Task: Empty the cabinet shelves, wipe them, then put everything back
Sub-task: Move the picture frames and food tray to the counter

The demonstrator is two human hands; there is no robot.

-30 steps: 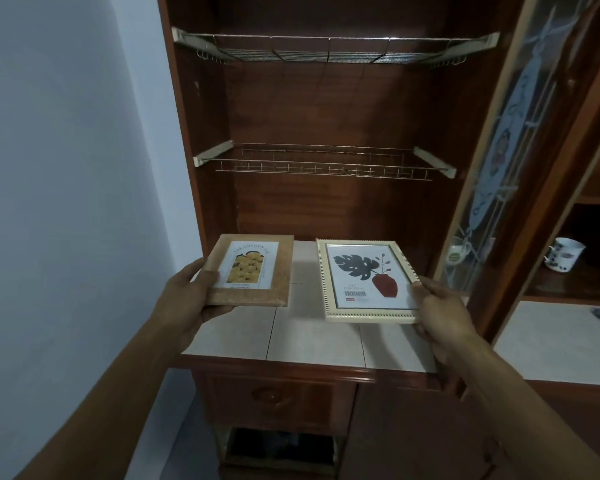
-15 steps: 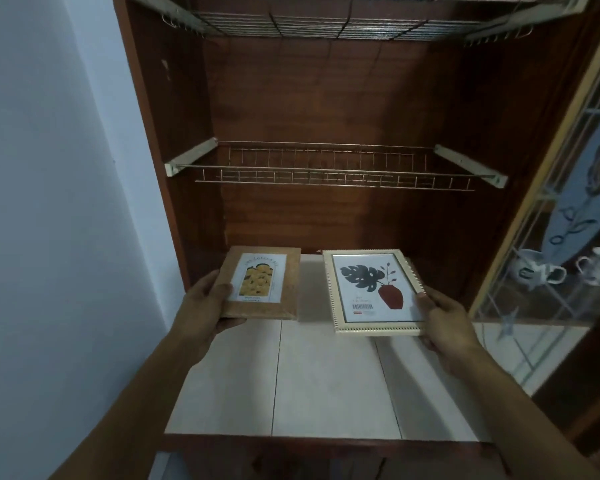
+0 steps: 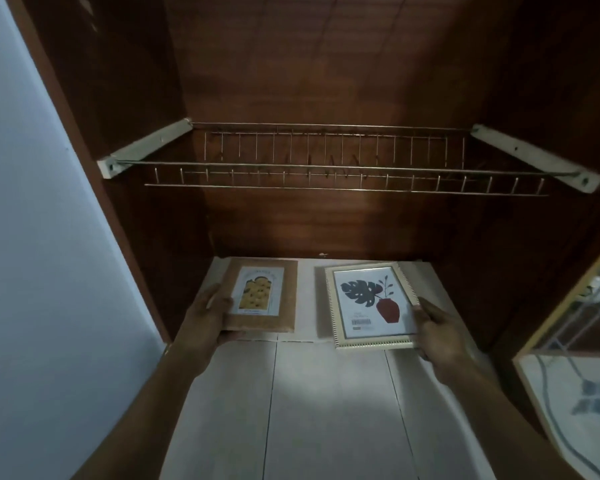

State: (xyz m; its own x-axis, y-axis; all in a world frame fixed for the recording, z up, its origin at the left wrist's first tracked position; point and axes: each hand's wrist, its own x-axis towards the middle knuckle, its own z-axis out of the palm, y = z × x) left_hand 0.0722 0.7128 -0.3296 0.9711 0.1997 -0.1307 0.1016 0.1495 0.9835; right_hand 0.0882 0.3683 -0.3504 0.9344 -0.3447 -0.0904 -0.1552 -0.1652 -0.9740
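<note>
Both frames advancing deeper than a second ago, now nearing back of white tiled counter (image 3: 326,410). Left grip (image 3: 205,323) clasping brown cork picture frame (image 3: 264,296) at 10 o'clock; right grip (image 3: 437,337) clasping cream beaded picture frame (image 3: 371,306) at 2 o'clock. Likely putting things back; release pending.

cork frame (image 3: 262,295) left | leaf-print frame (image 3: 373,304) right | both below wire rack (image 3: 343,161)

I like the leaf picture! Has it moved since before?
Yes. The leaf picture went deeper in, from the tiled counter's front toward the back wall.
</note>
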